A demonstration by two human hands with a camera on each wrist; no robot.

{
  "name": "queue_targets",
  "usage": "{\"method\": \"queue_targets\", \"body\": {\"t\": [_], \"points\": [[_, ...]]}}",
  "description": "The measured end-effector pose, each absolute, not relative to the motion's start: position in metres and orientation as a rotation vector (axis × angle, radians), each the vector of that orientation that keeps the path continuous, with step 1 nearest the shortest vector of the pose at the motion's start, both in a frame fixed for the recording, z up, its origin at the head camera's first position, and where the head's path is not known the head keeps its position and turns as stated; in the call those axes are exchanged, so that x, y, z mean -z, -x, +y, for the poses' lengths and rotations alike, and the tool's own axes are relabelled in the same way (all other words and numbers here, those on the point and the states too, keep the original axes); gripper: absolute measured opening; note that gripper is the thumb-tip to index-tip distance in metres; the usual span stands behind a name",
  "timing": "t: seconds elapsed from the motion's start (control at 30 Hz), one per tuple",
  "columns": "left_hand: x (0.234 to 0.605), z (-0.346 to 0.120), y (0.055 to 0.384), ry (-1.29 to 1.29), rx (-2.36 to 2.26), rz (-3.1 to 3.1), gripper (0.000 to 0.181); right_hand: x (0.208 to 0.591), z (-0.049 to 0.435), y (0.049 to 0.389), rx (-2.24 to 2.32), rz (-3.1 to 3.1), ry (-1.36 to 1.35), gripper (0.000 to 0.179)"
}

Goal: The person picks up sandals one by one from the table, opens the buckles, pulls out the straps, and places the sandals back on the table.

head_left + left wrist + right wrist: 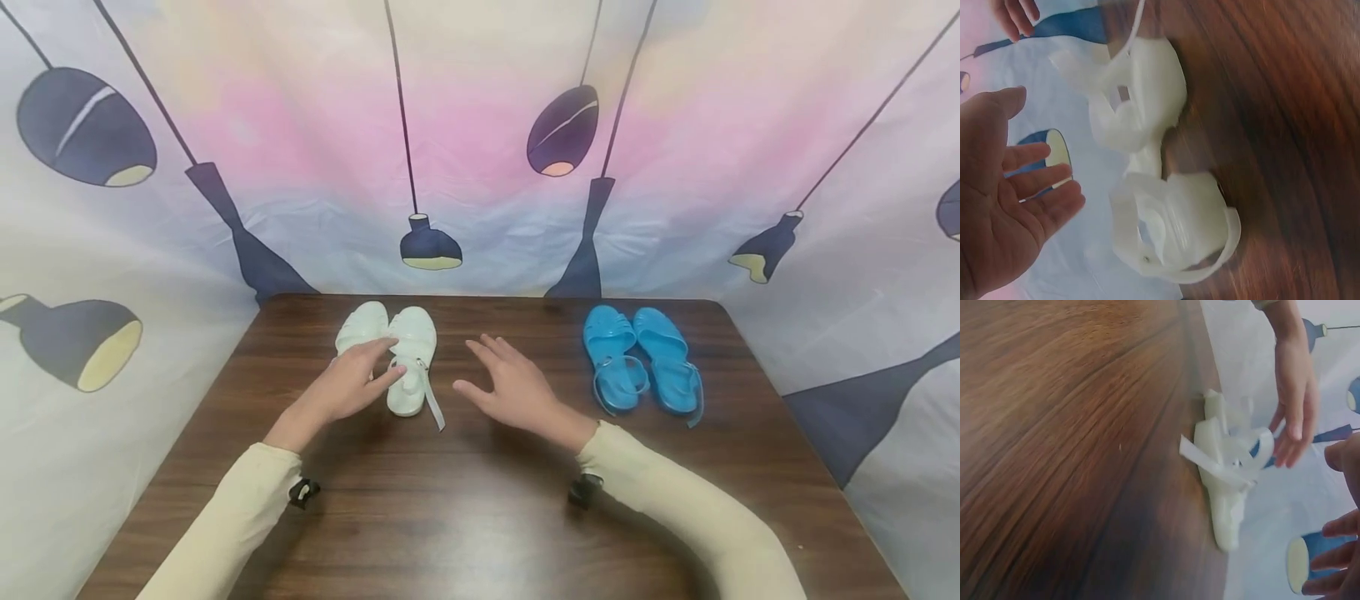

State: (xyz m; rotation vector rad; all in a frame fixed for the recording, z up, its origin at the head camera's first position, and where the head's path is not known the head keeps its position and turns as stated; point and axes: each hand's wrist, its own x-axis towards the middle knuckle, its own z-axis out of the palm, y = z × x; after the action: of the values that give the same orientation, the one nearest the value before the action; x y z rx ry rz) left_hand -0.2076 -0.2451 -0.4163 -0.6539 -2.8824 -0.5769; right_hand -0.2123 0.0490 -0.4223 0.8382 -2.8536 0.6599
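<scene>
Head view shows the left hand (347, 385) hovering over the white sandals (411, 333), its fingers loosely extended, thumb apart, holding nothing; the left wrist view leaves a gap between them and the pair. Right of the white sandals hangs the right hand (516, 385), likewise with fingers extended, thumb apart, and nothing held. A loose strap (433, 404) trails from the pair's right shoe toward the person; fingers snagging it could tip or twist that shoe, and a forward push could shove both over the far edge. That edge of the table (480, 517) runs just beyond the white sandals' toes, with a printed cloth (487, 125) close behind. Rightward, bare wood separates them from the blue sandals (663, 346), which a wide swing might knock; the most room lies on the person's side of the white sandals
</scene>
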Motion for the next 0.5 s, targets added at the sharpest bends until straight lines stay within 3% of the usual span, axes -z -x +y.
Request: {"method": "queue_targets", "body": {"t": [0.5], "points": [[0.427, -0.258, 0.236, 0.696, 0.559, -2.928, 0.046, 0.458, -0.014, 0.244, -1.080, -2.830, -0.785, 0.062]]}}
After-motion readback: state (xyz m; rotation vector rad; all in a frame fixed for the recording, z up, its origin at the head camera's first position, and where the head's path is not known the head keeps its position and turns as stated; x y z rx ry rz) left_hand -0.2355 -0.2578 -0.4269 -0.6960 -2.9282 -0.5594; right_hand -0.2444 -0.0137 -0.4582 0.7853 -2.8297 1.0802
